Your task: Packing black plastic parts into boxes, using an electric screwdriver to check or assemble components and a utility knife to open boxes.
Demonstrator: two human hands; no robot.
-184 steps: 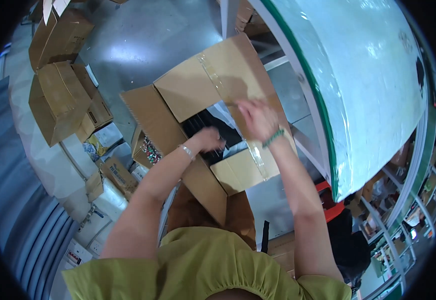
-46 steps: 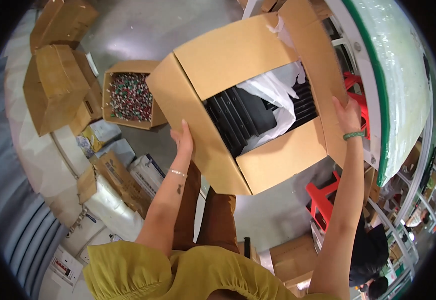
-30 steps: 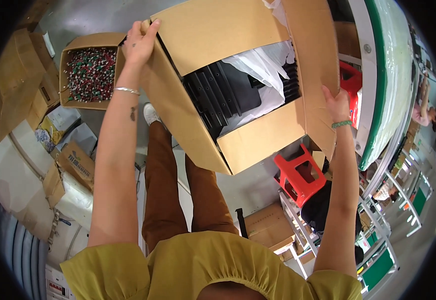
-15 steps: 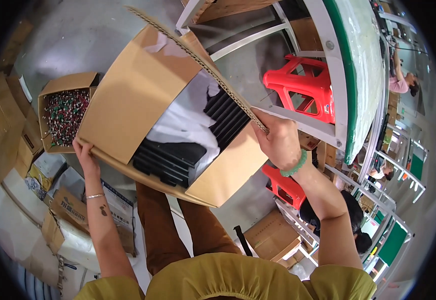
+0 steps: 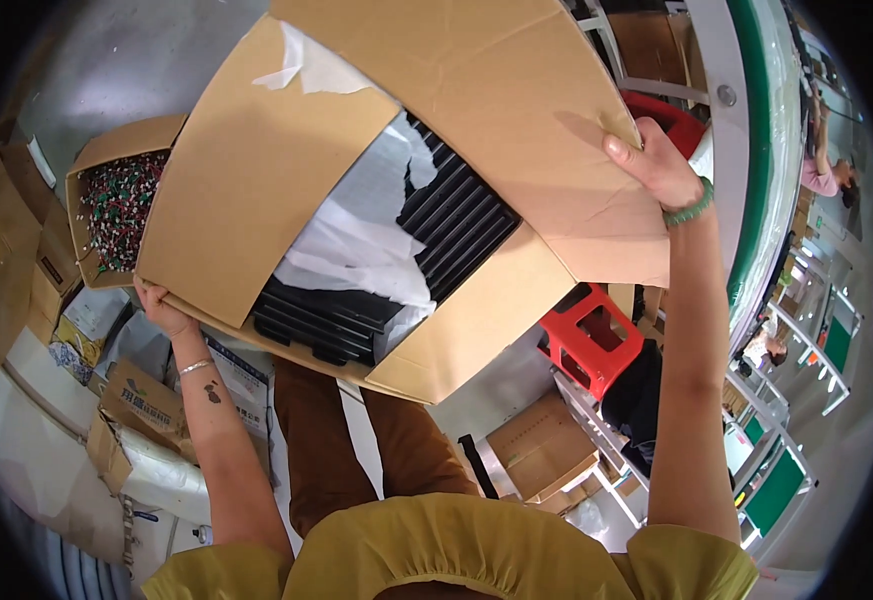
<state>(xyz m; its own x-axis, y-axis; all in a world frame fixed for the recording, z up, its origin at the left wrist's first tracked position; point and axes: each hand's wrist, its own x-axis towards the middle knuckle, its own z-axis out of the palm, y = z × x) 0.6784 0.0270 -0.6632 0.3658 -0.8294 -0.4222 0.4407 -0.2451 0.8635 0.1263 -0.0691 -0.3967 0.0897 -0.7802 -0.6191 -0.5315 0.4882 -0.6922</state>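
A large open brown cardboard box (image 5: 256, 190) fills the upper middle of the head view, lifted clear of the floor and tipped so that its open top faces the person. Its flaps stand open, and inside it a stack of black ribbed plastic trays (image 5: 356, 300) lies partly under a loose sheet of clear-white plastic wrap (image 5: 356, 245). As a judgement, the box is raised and carried between both hands but not set down anywhere; the trays are all inside it and nothing shows as taken out. To the right runs a long white work table with a green edge (image 5: 746, 200), with a red plastic stool (image 5: 596, 335) below it and a smaller closed brown carton (image 5: 541, 445) on the floor nearer the person. At left stands a smaller open cardboard box of small red and green parts (image 5: 116, 205), with flattened cartons about it. The left hand (image 5: 161, 305) props the box's lower left corner, its fingers tucked under the edge and mostly hidden, so I cannot tell how they lie. The right hand (image 5: 651, 160) presses on the outer face of the right flap, fingers close together and flat on the card, a green bead bracelet (image 5: 691, 210) at the wrist. The box's underside, the lower trays and the far flaps are hidden or cut off at the top rim.
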